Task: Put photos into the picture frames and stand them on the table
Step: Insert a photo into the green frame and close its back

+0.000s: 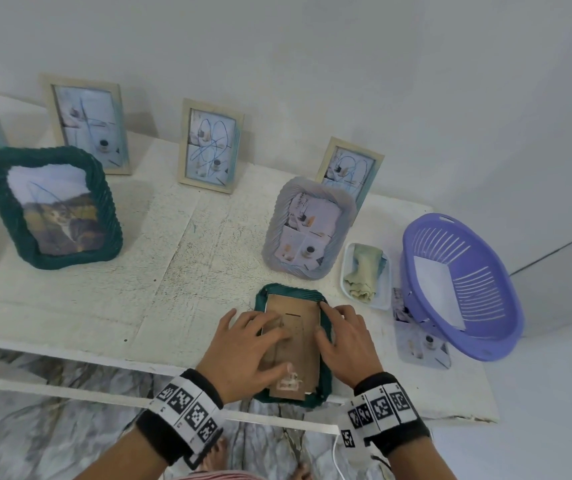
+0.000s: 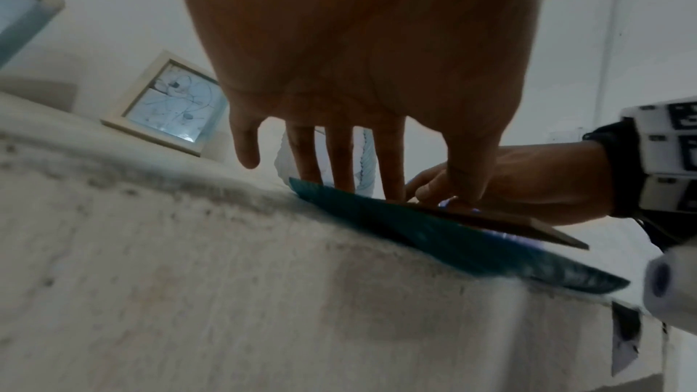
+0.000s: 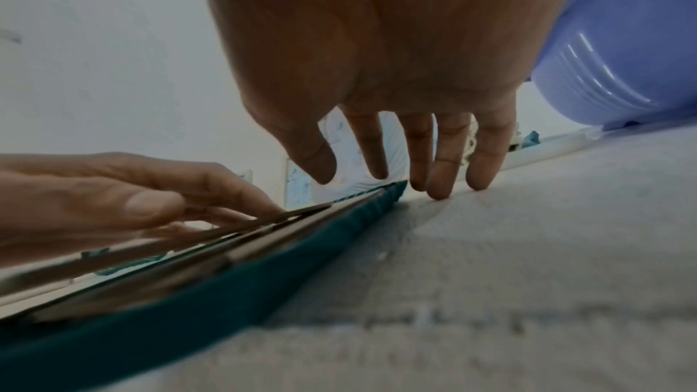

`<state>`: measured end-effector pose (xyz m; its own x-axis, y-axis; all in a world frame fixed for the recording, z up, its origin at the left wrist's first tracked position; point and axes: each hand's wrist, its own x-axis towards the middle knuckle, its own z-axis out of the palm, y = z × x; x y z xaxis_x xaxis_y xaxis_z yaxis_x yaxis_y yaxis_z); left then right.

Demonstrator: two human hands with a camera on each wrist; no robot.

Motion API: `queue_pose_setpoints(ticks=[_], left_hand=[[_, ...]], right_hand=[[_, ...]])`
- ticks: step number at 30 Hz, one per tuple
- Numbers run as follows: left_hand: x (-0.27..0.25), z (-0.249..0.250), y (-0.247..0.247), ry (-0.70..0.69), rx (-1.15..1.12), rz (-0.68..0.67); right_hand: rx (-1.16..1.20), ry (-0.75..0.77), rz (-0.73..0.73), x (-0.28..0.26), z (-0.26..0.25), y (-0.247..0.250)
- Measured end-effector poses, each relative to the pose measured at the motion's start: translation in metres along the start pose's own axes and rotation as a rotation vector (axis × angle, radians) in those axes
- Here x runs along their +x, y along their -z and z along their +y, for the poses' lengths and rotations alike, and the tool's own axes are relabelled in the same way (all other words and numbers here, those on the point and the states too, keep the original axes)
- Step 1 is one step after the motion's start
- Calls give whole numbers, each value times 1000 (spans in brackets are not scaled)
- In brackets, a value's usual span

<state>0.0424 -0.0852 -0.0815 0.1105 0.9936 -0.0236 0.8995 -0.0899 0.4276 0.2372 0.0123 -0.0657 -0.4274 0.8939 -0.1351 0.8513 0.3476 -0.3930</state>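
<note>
My left hand (image 1: 248, 344) lies flat with fingers straight and a little spread, the fingertips (image 2: 341, 181) pressing on the brown backing board (image 1: 303, 344) of a green woven frame (image 1: 327, 375) that lies face down at the near edge of the white table (image 1: 104, 306). My right hand (image 1: 345, 341) is flat too, fingers loosely spread: the forefinger comes down at the frame's right rim, the other fingertips (image 3: 439, 190) on the table just beside it. In the wrist views the board sits slightly raised at its near end. Just right of the frame lie a loose photo (image 1: 423, 344), partly under a purple basket (image 1: 485, 334) holding a white sheet, and a small white tray (image 1: 346, 289) with a folded cloth (image 1: 366, 271). Behind stand a grey woven frame (image 1: 307, 230), a green woven frame with a cat photo (image 1: 55, 209) and several pale wooden frames (image 1: 210, 145), all filled and upright.
</note>
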Motion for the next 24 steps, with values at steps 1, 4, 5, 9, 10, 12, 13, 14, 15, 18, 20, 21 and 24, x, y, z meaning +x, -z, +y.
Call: queue_pose_setpoints(ticks=[1,4,5,9,10,12,13,14,15,18,20,21,24], left_hand=[[0,-1,2,6,-21,-23],[2,-7,9,-1,-162,-46],[4,-10,11,11,-235,-29],[18,-23,15,140,-223,127],[23,-24,17,172,-171,113],[29,-23,20,219,-93,34],[31,-21,21,227,-66,7],[32,-19,21,225,-41,-13],[32,-18,22,217,-14,-30],[30,-14,21,203,48,-108],[29,-14,19,220,-11,-138],[30,-14,19,241,-73,-139],[30,-13,18,282,-206,-118]], right_hand=[[19,7,12,-3,-2,0],[-33,39,-38,-17,-10,-2],[-74,42,-63,-20,-11,-3],[-142,28,-79,-25,-12,-6],[-148,22,-79,-24,-13,-6],[-151,13,-76,-24,-14,-7],[-149,11,-73,-24,-14,-8],[-149,8,-72,-24,-14,-7],[-149,8,-71,-24,-15,-7],[-158,1,-78,-25,-16,-6],[-165,-4,-84,-25,-18,-7],[-159,-5,-78,-25,-18,-7],[-167,-2,-64,-25,-19,-7]])
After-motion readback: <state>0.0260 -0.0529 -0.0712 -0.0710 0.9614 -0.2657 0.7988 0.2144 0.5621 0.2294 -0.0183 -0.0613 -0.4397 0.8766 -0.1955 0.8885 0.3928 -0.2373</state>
